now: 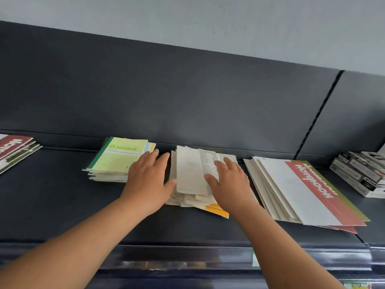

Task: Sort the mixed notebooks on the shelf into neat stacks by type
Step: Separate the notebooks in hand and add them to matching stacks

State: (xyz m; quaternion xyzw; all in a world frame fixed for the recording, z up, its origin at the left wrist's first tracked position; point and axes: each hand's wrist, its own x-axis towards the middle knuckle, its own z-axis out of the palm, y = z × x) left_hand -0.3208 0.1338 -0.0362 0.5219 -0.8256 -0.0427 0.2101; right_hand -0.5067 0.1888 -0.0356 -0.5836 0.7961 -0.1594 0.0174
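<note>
The dark shelf (pixel 62 195) holds big red notebooks (pixel 308 190) fanned out on the right, a messy pile (pixel 189 174) in the middle and green notebooks (pixel 118 157) just left of it. The left hand (pixel 145 180) lies flat, fingers straight, against the pile's left side. The right hand (pixel 229 182) rests flat on top of it.

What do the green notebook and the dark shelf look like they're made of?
Green notebook: thin matte card cover over paper pages, judging by its flat, glare-free face and pale page edges. Shelf: probably painted metal, dark grey and smooth; hard to be sure.
</note>
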